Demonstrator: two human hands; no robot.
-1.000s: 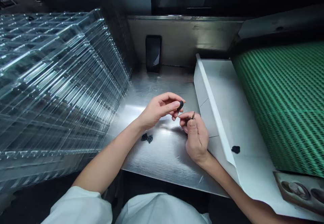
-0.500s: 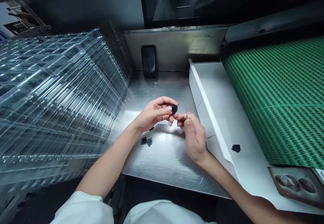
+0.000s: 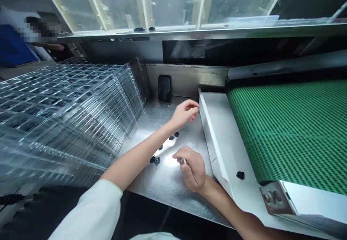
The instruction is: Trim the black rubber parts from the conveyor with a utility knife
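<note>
My left hand (image 3: pixel 186 113) reaches forward over the steel table, beside the upper end of the white tray wall. Its fingers are bent and drawn together, and whatever lies between them is hidden. Nearer to me, my right hand (image 3: pixel 192 169) is curled above the table, with a small shiny metal pin-like tool (image 3: pixel 183 161) between thumb and fingers. Small round black plastic parts lie on the table: a pair (image 3: pixel 155 160) near the left forearm, one part (image 3: pixel 161 147) farther up, and two more parts (image 3: pixel 174 136) below the left hand.
Stacked clear plastic trays (image 3: pixel 116 99) stand on the left. On the right are a white trough (image 3: pixel 225 131) holding one black piece (image 3: pixel 240 175) and a green conveyor belt (image 3: pixel 292 131). A phone (image 3: pixel 164 88) leans at the back. Another person (image 3: pixel 40 30) is far left.
My left hand has moved forward, away from my right hand, and the black part it held is no longer visible. My right hand sits lower and left. The view has tilted up.
</note>
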